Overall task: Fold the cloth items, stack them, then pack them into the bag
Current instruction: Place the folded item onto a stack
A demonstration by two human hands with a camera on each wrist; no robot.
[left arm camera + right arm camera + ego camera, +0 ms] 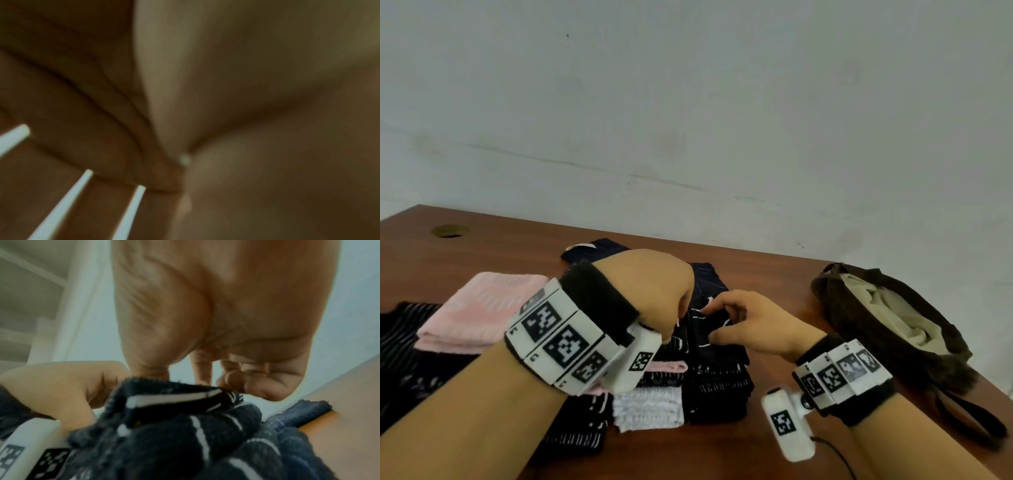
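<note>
Brown table [482, 246], both hands, left [654, 294] and right [753, 325], pinching a dark cloth [705, 318]; open bag [887, 322] right of them, pale lining inside.

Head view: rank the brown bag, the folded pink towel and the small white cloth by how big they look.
1. Brown bag, largest.
2. Folded pink towel, though the left hand's wrist band hides part of it.
3. Small white cloth, smallest, though nearer the camera.

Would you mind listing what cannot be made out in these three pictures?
- Left wrist view: blurred and dim; only skin folds of the left hand and pale streaks show.
- Head view: the left hand's fingertips, hidden behind its own back.
- Head view: the inside of the bag, where only pale lining shows.
- Head view: the striped cloth pile, cut off by the left edge.
</note>
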